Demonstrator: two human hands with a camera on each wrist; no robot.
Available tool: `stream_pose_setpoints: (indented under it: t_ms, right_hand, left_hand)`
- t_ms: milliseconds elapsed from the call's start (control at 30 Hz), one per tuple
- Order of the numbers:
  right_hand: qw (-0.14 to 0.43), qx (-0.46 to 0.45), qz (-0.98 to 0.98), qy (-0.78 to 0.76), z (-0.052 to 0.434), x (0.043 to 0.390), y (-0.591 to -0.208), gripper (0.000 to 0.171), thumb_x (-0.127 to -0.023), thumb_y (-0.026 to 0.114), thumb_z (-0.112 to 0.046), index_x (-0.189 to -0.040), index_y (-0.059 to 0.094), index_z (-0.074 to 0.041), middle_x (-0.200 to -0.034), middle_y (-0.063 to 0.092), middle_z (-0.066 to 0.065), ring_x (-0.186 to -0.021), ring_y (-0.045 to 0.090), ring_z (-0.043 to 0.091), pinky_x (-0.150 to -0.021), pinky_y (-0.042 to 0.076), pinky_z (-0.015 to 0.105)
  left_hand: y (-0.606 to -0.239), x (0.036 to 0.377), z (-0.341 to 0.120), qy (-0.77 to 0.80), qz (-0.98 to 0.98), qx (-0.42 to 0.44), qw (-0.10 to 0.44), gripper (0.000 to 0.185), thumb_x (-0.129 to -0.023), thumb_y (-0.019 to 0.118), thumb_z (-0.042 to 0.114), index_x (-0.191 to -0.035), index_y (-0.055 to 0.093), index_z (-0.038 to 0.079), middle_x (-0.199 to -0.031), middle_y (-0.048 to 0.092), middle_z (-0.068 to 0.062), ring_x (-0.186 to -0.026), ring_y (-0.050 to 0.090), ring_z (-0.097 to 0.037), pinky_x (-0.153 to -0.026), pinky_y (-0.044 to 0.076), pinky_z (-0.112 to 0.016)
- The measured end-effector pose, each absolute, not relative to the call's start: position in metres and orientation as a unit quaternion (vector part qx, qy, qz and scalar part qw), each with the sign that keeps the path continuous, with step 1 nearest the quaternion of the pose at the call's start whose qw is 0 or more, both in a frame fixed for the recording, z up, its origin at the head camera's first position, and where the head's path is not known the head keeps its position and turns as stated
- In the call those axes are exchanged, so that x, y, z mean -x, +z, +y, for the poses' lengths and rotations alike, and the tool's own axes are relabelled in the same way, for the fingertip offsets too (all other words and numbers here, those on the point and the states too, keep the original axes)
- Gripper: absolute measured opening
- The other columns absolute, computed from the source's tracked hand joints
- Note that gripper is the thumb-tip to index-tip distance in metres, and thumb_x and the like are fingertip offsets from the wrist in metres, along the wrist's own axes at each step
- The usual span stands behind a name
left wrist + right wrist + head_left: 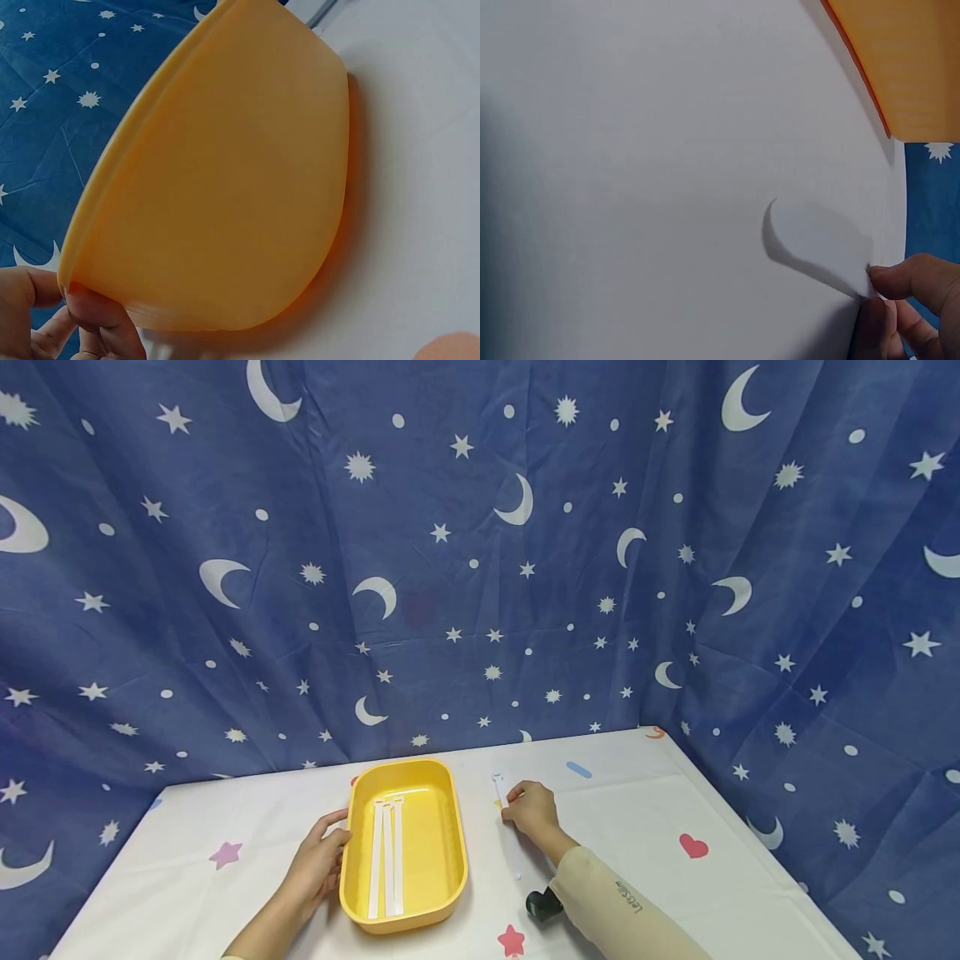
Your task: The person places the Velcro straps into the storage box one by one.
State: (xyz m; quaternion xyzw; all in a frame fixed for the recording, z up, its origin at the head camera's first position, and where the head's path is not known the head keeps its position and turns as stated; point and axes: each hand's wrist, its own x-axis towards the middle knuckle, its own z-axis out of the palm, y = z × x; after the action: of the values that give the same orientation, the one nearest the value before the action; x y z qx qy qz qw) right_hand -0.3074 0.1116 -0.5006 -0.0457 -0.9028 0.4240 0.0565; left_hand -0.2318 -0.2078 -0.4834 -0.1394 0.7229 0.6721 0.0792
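Observation:
A yellow tray (442, 827) stands on the white table with three white strips (387, 856) lying lengthwise in it. My left hand (321, 858) holds the tray's left side, thumb up at the rim. The left wrist view shows my fingertips (94, 315) at the rim of the tray's outer wall (225, 187). Right of the tray lies another white strip (512, 852). My right hand (513, 799) pinches it near its far end. In the right wrist view that strip's end (817, 240) curls up off the table, pinched by my fingertips (900, 281).
The white tablecloth (637, 827) carries coloured shapes: a pink star (226, 853), a red heart (693, 845), a red star (512, 940). A blue curtain (480, 568) with moons and stars hangs behind and to both sides. The table's right edge runs diagonally.

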Motion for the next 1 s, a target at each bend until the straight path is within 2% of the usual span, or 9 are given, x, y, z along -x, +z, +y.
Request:
stream_pose_setpoints:
  t_ms: [267,633,1000]
  right_hand:
    - [0.047,0.045,-0.890,0.452,0.1138,0.3083,-0.5017,0.019,-0.064,0.074,0.004,-0.082,0.068,0.001,-0.062,0.064,0.001,-0.048,0.055,0.009,-0.048,0.046,0.021]
    - [0.048,0.071,-0.899,0.429,0.1091,0.3135,-0.5032,0.015,-0.065,0.075,0.001,-0.076,0.068,-0.005,-0.060,0.063,-0.001,-0.048,0.054,0.010,-0.049,0.043,0.022]
    - [0.044,0.077,-0.903,0.420,0.1062,0.3085,-0.4958,0.011,-0.067,0.074,0.000,-0.075,0.069,-0.007,-0.058,0.061,-0.003,-0.050,0.052,0.010,-0.048,0.040,0.021]
  left_hand:
    - [-0.4825,0.2311,-0.2075,0.674,0.721,0.142,0.079,0.053,-0.098,0.043,0.016,-0.149,0.030,0.011,-0.104,0.066,-0.013,-0.081,0.067,-0.017,-0.067,0.058,-0.033]
    - [-0.4845,0.2319,-0.2082,0.684,0.712,0.136,0.080,0.054,-0.099,0.043,0.016,-0.150,0.028,0.009,-0.104,0.067,-0.014,-0.082,0.068,-0.018,-0.069,0.059,-0.037]
    - [-0.4848,0.2316,-0.2089,0.685,0.711,0.135,0.082,0.054,-0.099,0.044,0.016,-0.150,0.028,0.009,-0.102,0.067,-0.012,-0.081,0.068,-0.017,-0.068,0.059,-0.035]
